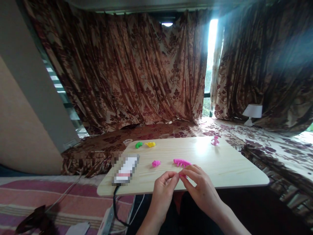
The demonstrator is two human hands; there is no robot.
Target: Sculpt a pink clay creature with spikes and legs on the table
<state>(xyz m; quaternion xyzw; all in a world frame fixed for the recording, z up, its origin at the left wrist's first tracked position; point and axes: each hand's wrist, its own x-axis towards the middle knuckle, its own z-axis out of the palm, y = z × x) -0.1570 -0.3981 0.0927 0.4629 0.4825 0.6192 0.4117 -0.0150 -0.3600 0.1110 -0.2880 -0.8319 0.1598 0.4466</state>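
At the left of the desk (pixel 195 150), the phone (pixel 127 168) lies tilted off square, blurred out, its black cable (pixel 114 202) running down over the near edge, probably so the lead can hang clear of the hands. The green piece (pixel 138 145) and yellow piece (pixel 151 144) sit by the far edge, seemingly parked out of the way. The pink lump (pixel 156 163) is nearer, within easy reach. The left hand (pixel 162 192) has its thumb and forefinger together at the pink bit (pixel 182 176); the right hand (pixel 204 189) pinches there too — likely because so small a thing allows only fingertips. The pink strip (pixel 179 162) lies just beyond the right fingers; whether they touch it, I cannot tell. The pink figure (pixel 215 140) is upright at the far right, perhaps safe from knocks.

Counted: one phone, one green piece, one yellow piece, four pink things — lump, bit, strip, figure — and two hands.
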